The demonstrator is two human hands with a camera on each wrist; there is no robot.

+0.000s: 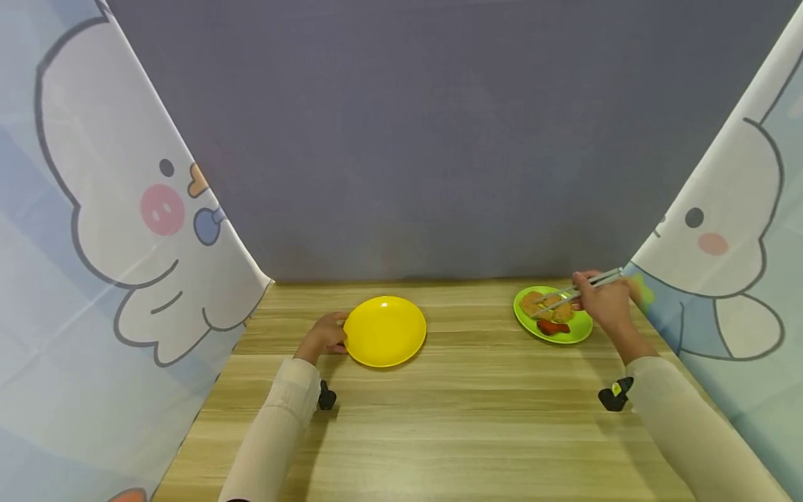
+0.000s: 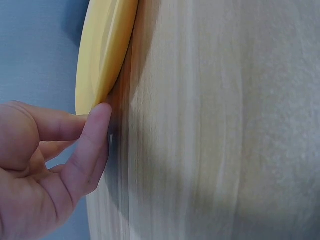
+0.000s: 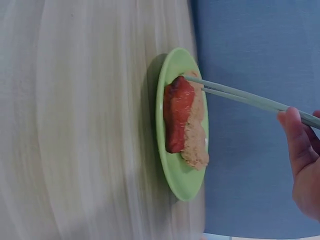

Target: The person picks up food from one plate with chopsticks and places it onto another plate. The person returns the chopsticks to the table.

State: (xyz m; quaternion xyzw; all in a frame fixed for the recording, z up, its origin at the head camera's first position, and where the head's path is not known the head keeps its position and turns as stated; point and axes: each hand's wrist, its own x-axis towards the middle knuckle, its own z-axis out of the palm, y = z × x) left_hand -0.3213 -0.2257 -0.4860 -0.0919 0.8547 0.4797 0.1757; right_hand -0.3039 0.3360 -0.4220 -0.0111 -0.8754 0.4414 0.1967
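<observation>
My left hand [image 1: 327, 333] pinches the left rim of a yellow plate [image 1: 385, 331]. Thumb and fingers meet at its edge in the left wrist view, with the plate [image 2: 112, 45] lying on the wooden table. Over the right side of a green plate [image 1: 584, 328], my right hand [image 1: 603, 303] holds a pair of pale chopsticks [image 3: 250, 97]. Their tips reach in among golden-brown breaded pieces [image 3: 195, 145] at the plate's far side. In front of these lies a glossy reddish-brown roasted chicken piece [image 3: 179, 115].
A wood-grain table [image 1: 464, 418] carries both plates near its back edge, where a grey panel [image 1: 401, 139] rises. Cartoon-printed cloths [image 1: 125, 209] hang along the left and right sides. The yellow plate's surface is bare.
</observation>
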